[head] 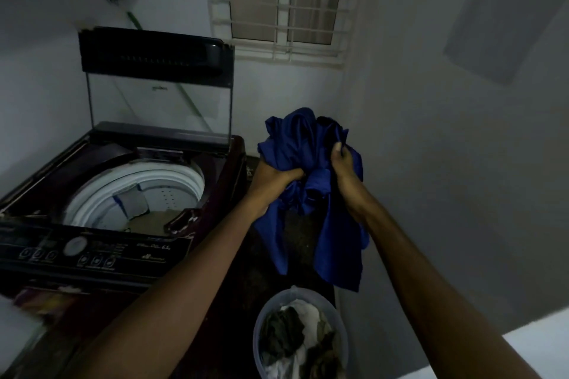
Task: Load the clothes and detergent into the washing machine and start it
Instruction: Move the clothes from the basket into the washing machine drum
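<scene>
A top-loading washing machine (212, 181) stands at the left with its glass lid (160, 101) raised. Its white drum (184, 181) holds a little pale cloth at the bottom. I hold a bunched blue garment (311, 148) in the air to the right of the machine. My left hand (271, 181) grips its lower left part and my right hand (346, 169) grips its right side. Loose folds hang down between my forearms. Below them a round bucket (261, 320) holds dark and white clothes. No detergent is visible.
The machine's control panel (92, 252) with a round dial and buttons faces me at the lower left. A barred window (283, 3) is on the back wall. A white wall runs close on the right, and the dark floor strip between machine and wall is narrow.
</scene>
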Tool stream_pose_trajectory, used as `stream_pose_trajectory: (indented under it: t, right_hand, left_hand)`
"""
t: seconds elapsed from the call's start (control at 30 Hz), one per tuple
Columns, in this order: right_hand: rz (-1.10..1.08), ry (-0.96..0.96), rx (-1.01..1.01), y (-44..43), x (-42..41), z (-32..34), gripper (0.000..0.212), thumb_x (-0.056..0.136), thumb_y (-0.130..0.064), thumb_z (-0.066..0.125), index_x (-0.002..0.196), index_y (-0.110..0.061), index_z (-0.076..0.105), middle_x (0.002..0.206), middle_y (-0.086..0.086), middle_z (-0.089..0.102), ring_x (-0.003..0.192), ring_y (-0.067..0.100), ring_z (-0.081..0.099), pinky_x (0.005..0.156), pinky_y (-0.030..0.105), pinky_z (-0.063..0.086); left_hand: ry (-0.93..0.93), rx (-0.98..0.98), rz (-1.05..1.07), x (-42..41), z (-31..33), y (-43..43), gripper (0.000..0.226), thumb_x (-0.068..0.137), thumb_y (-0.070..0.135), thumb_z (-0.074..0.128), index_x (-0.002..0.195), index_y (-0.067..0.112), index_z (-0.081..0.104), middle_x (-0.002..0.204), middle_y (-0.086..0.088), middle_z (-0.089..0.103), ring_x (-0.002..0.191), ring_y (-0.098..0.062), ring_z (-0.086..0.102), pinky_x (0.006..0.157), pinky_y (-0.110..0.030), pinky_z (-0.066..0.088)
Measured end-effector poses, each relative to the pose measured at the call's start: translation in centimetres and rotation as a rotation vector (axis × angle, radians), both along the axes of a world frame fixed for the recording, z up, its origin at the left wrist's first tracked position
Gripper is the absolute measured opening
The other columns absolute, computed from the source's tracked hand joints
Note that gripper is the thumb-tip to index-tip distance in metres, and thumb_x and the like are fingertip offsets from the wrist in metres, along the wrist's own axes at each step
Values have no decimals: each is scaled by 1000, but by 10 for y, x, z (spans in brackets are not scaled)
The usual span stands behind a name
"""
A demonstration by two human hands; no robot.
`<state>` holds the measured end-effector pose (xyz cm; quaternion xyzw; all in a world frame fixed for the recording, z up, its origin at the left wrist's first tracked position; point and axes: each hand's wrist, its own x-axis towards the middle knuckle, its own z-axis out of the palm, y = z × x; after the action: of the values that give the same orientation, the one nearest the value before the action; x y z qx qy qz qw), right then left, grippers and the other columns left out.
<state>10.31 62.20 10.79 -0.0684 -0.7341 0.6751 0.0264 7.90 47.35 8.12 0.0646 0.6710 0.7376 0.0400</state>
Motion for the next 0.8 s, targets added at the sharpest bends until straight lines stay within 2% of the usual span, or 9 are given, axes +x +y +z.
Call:
stream_pose_trajectory:
  t: [0.1,0.17,0.23,0.3,0.37,0.47,0.53,0.7,0.8]
  right_hand:
    - [57,-25,-51,-22,-14,-7,111,66,-94,33,153,-31,10,159,-4,21,142,15,29,118,45,24]
    - [8,-13,-68,-46,-18,0,103,74,-88,33,153,-32,0,160,-4,15,143,15,26,118,46,24]
    - [-105,81,-93,-71,-21,8,78,93,-65,31,151,-29,-7,159,-1,15,139,13,29,114,36,29]
    - [-149,163,-95,-90,-30,10,69,99,-51,30,151,-29,-9,158,-3,15,133,7,31,105,24,31]
    - [-118,184,-74,-107,-41,11,69,100,-51,28,151,-28,-10,158,-4,14,136,7,28,103,22,29]
    - [-53,187,-63,-131,-57,18,70,98,-55,30,154,-27,-4,159,-3,18,141,12,29,112,27,27]
    - [-29,210,-33,-144,-66,20,67,98,-55,30,154,-28,3,157,-3,25,138,10,33,114,29,28]
    - [14,229,-40,-172,-88,24,59,101,-49,31,152,-28,10,150,-7,32,130,4,38,108,22,30]
    - [61,222,-34,-196,-104,26,70,94,-63,34,152,-32,9,155,-2,29,135,12,37,115,34,30]
  left_hand:
    - [15,93,-98,-6,9,-12,48,82,5,75,128,10,61,118,-5,70,109,-19,67,90,-31,56]
    - [14,149,-126,-9,15,-24,55,83,11,76,135,11,56,125,-3,68,113,-15,66,90,-28,55]
    - [10,189,-121,-14,20,-38,59,82,17,78,136,14,55,126,-1,67,114,-14,65,93,-29,54]
    - [10,198,-107,-20,26,-55,59,81,20,79,135,15,56,124,0,68,112,-14,66,96,-31,54]
    - [18,207,-94,-28,32,-73,52,82,17,78,131,16,59,121,-1,70,110,-14,67,94,-31,54]
    - [43,206,-73,-41,39,-97,38,87,11,72,123,19,63,113,2,72,104,-13,69,84,-24,56]
    - [56,203,-47,-49,40,-110,37,89,9,69,126,14,62,113,-2,72,103,-15,69,82,-23,56]
    - [68,199,62,-72,32,-134,42,89,14,68,130,12,60,119,-6,70,109,-21,67,98,-40,53]
    - [76,192,128,-80,34,-152,43,89,18,68,131,14,60,120,-5,70,110,-20,67,99,-40,52]
